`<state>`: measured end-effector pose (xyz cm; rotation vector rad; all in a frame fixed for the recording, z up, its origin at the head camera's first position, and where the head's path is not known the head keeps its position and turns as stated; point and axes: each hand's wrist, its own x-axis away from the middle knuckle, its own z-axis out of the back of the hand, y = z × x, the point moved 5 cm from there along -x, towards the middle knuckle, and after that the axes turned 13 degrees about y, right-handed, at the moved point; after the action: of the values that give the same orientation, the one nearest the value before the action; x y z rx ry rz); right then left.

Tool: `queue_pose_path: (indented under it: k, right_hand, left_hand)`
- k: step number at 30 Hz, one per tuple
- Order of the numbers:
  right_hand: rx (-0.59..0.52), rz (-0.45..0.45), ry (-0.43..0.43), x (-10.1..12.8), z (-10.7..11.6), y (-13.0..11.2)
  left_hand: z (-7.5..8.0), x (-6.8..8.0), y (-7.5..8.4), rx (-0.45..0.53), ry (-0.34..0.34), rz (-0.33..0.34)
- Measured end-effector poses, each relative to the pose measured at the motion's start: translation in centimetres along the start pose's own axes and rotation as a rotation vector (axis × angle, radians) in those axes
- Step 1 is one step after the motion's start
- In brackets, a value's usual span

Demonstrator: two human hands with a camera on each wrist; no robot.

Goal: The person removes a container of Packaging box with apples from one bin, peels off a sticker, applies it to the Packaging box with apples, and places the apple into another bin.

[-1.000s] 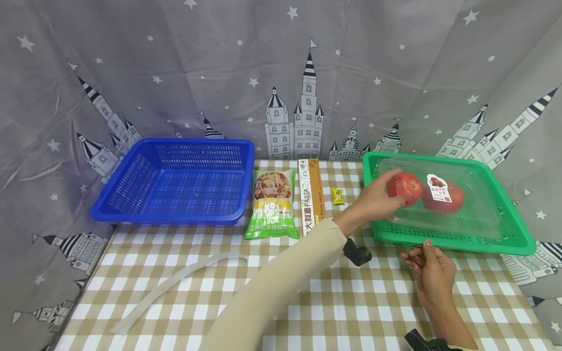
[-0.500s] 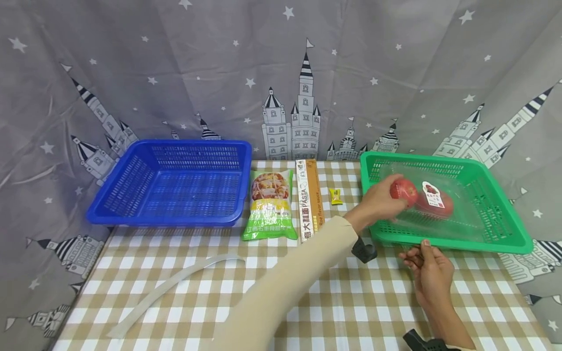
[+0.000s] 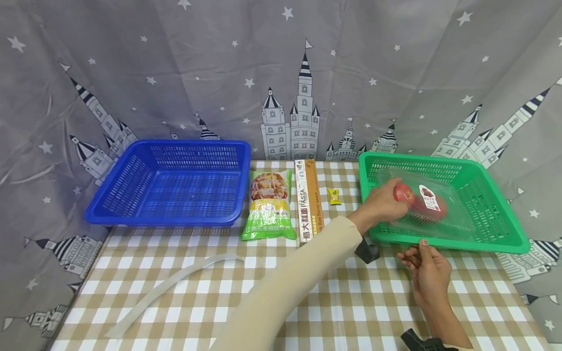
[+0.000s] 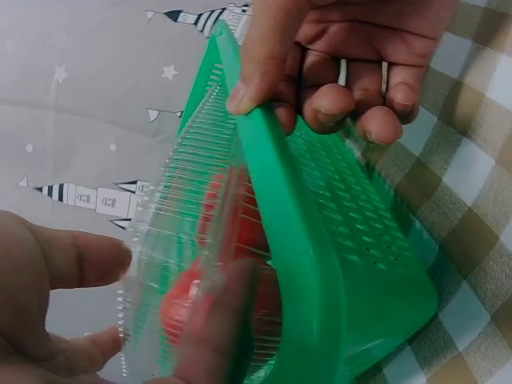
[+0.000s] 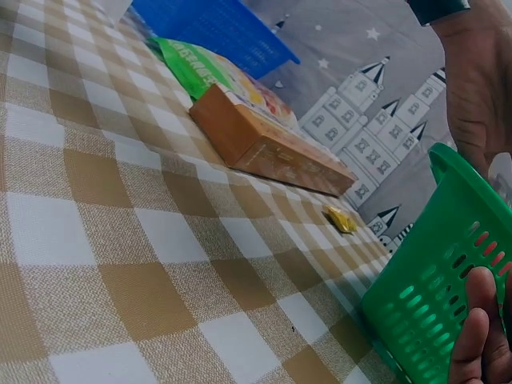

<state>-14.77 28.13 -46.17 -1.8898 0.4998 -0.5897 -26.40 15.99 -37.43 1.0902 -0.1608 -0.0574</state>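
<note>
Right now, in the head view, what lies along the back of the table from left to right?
Blue basket → green snack bag → pasta box → small yellow packet → green basket, with a clear pack of red apples inside it.

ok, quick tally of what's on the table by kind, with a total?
Plastic mesh baskets: 2 (blue, green)
Clear plastic tomato pack: 1
Green snack bag: 1
Long brown pasta box: 1
Small yellow sachet: 1
Translucent plastic strip: 1
Total: 7
</note>
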Motion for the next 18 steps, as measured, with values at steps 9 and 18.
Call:
queue_pose_path:
  k: [9,18]
  right_hand:
    - [0.043,0.006,0.033,-0.11,0.04,0.17]
    - [0.037,0.021,0.028,-0.06,0.06,0.13]
  left_hand:
    - [-0.45,0.59,0.13,-0.042,-0.062,-0.002]
    - [-0.14,0.74,0.50,0.051,-0.126,0.005]
